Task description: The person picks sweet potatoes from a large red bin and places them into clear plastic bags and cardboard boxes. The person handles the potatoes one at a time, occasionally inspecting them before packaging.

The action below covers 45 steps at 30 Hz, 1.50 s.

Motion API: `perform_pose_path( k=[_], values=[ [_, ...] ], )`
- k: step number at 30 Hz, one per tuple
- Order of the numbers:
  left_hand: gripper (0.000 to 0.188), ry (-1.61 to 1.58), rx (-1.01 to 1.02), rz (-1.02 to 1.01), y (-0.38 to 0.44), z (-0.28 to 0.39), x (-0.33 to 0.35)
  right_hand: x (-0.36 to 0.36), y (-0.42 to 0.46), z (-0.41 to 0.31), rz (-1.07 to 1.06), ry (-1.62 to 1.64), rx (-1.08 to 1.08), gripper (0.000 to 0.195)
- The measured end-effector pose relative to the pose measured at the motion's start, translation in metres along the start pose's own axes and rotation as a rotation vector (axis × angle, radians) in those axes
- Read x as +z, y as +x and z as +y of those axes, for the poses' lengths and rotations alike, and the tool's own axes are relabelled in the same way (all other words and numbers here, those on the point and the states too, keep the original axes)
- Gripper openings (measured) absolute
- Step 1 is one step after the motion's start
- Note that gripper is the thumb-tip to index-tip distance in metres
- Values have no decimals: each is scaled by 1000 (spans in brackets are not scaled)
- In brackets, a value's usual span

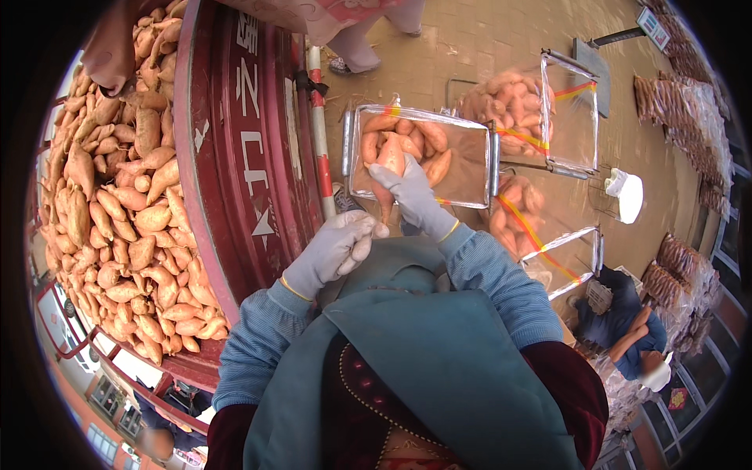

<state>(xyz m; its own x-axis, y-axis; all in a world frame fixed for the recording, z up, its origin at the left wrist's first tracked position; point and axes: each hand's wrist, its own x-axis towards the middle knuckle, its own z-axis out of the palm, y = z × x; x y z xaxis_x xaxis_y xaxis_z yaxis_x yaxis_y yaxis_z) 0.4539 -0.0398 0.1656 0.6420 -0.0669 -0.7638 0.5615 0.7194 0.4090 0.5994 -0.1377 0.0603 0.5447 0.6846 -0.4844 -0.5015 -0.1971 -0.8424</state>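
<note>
My right hand [413,191], in a grey glove, grips a sweet potato [390,154] over the near left part of a clear plastic bag [467,170] stretched on a rectangular metal frame. Several sweet potatoes [437,167] lie inside that bag. My left hand [335,252], gloved alike, is curled beside the thin lower end of the held sweet potato; whether it touches the tip or holds anything, I cannot tell. Left of me, a large heap of sweet potatoes [126,217] fills the dark red truck bed [202,147].
Two more framed bags of sweet potatoes, one [511,106] farther off and one [517,211] nearer, stand to the right. Beyond are a platform scale [590,76], a white-topped stool [628,197] and stacked filled bags [675,111]. One person stands ahead by the truck; another is at lower right.
</note>
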Motion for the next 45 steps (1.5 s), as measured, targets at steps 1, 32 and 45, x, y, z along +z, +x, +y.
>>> perform_pose_path(
  k=[1,32,45],
  values=[
    [30,74,18,37,-9,10,3,-15,14,7,3,220,258,56],
    [52,-591,900,957,-129,-24,-375,24,38,-17,5,-274,331,39],
    [56,-168,1028,466,-200,69,-184,294,5,-163,-932,-57,-59,54]
  ],
)
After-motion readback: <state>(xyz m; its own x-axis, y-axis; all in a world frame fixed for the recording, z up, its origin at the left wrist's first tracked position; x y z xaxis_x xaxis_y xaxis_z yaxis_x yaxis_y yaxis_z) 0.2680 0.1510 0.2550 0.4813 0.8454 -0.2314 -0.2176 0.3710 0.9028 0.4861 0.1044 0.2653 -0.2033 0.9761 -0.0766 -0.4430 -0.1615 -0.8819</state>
